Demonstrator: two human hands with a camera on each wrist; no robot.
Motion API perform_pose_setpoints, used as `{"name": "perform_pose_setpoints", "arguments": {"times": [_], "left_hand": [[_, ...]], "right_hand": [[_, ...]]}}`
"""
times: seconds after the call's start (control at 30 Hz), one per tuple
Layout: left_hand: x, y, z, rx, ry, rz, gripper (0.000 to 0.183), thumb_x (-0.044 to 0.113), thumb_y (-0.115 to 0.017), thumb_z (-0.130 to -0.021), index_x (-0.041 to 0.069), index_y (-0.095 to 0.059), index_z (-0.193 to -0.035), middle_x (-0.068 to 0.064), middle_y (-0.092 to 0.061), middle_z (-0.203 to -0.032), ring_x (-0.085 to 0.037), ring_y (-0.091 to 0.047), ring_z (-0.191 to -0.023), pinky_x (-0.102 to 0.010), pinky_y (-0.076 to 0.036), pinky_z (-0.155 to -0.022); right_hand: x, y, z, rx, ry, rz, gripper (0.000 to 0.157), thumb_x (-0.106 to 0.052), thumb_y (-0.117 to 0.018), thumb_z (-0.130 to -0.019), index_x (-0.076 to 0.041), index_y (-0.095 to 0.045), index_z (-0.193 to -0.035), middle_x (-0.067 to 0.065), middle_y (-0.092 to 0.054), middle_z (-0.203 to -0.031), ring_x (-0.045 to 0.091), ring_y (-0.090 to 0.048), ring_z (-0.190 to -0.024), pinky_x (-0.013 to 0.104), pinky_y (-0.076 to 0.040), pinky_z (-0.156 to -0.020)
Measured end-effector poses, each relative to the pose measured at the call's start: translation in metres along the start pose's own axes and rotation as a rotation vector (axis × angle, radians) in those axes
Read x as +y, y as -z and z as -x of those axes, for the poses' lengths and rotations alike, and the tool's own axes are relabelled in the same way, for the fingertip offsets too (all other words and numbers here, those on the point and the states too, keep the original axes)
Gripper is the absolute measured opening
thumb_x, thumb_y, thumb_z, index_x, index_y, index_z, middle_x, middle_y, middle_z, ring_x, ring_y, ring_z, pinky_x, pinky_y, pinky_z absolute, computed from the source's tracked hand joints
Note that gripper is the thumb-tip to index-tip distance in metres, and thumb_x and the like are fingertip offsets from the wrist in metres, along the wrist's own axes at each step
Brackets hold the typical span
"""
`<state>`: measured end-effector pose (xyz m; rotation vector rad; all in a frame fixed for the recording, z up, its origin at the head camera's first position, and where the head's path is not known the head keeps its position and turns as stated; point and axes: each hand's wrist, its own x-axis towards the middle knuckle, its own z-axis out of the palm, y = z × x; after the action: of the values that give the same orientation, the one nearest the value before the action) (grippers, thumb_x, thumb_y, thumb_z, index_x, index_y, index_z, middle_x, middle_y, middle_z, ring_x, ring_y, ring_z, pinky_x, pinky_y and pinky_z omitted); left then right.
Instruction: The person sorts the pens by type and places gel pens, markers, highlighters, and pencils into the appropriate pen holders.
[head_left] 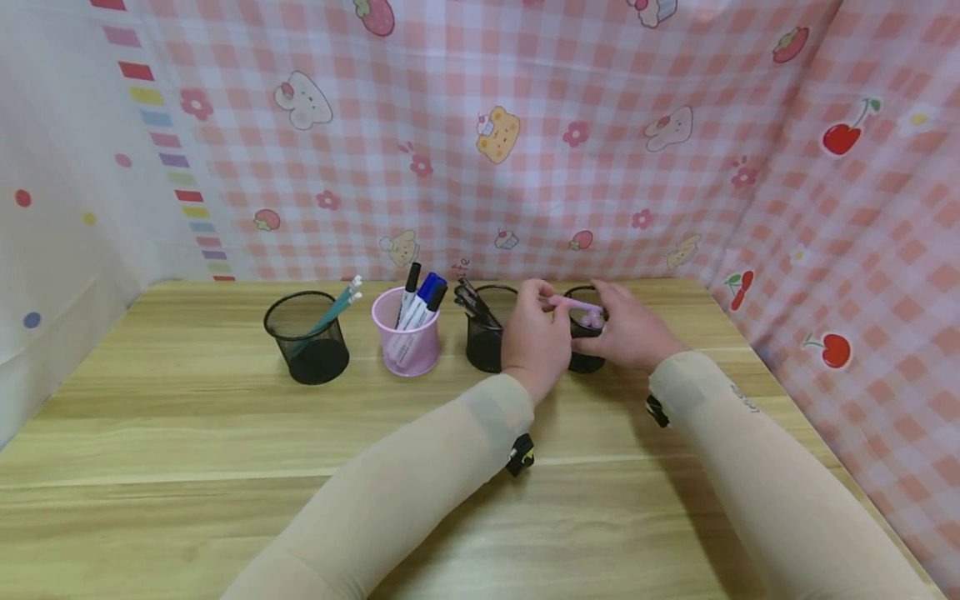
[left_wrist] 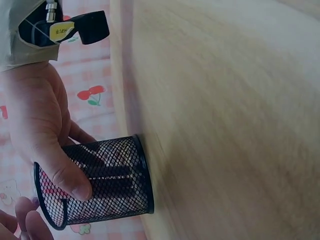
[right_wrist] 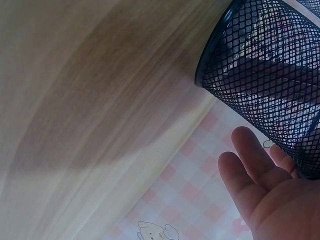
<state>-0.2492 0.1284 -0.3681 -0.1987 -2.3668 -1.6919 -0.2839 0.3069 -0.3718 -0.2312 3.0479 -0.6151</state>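
My left hand (head_left: pixel 536 337) pinches one end of a slim pink pen (head_left: pixel 573 303) above the rightmost black mesh pen holder (head_left: pixel 587 362). The pen lies nearly level across the rim, its other end close to my right fingers. My right hand (head_left: pixel 633 329) holds that holder at its right side. In the left wrist view its thumb (left_wrist: pixel 72 182) presses the mesh (left_wrist: pixel 112 175), and left fingertips (left_wrist: pixel 35 225) show at the lower left corner. Some fingers (right_wrist: pixel 245 175) of my right hand stretch out beside the holder in the right wrist view. Small purplish pieces (head_left: pixel 592 319) show at the rim.
Left of my hands stands another black mesh holder (head_left: pixel 483 350) with several dark pens (head_left: pixel 474 302). Further left are a pink holder (head_left: pixel 408 354) with markers (head_left: pixel 423 300) and a black mesh holder (head_left: pixel 318 362) with green pencils (head_left: pixel 333 312). Patterned cloth (head_left: pixel 450 150) hangs behind the wooden table (head_left: pixel 225 467).
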Motion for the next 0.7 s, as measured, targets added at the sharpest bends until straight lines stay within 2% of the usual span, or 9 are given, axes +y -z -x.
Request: {"name": "perform_pose_setpoints", "arguments": {"times": [0.27, 0.43, 0.7], "left_hand": [[0.0, 0.0, 0.001, -0.027, -0.031, -0.091, 0.021, 0.03, -0.061, -0.107, 0.016, -0.065, -0.122, -0.001, -0.079, -0.117, -0.019, -0.074, -0.107, -0.039, -0.059, -0.088], [0.0, 0.005, 0.006, -0.081, -0.047, -0.099, 0.02, 0.03, -0.061, -0.107, 0.018, -0.064, -0.122, 0.0, -0.078, -0.118, -0.018, -0.073, -0.111, -0.039, -0.059, -0.09], [0.001, 0.023, 0.019, -0.174, -0.125, -0.11, 0.017, 0.028, -0.064, -0.105, 0.018, -0.065, -0.119, 0.001, -0.078, -0.116, -0.015, -0.072, -0.114, -0.038, -0.057, -0.094]], "right_hand": [[-0.001, 0.001, 0.002, -0.014, -0.005, 0.002, 0.12, -0.061, -0.08, -0.085, -0.002, -0.017, -0.168, 0.025, -0.023, -0.172, 0.047, -0.034, -0.153, 0.065, -0.034, -0.122], [-0.001, 0.0, 0.002, -0.013, -0.011, 0.004, 0.12, -0.063, -0.079, -0.085, -0.003, -0.016, -0.168, 0.025, -0.023, -0.172, 0.048, -0.033, -0.154, 0.065, -0.033, -0.122], [-0.002, 0.001, 0.003, -0.028, -0.024, 0.0, 0.12, -0.065, -0.077, -0.086, -0.005, -0.014, -0.169, 0.024, -0.02, -0.173, 0.048, -0.033, -0.154, 0.066, -0.033, -0.122]]}}
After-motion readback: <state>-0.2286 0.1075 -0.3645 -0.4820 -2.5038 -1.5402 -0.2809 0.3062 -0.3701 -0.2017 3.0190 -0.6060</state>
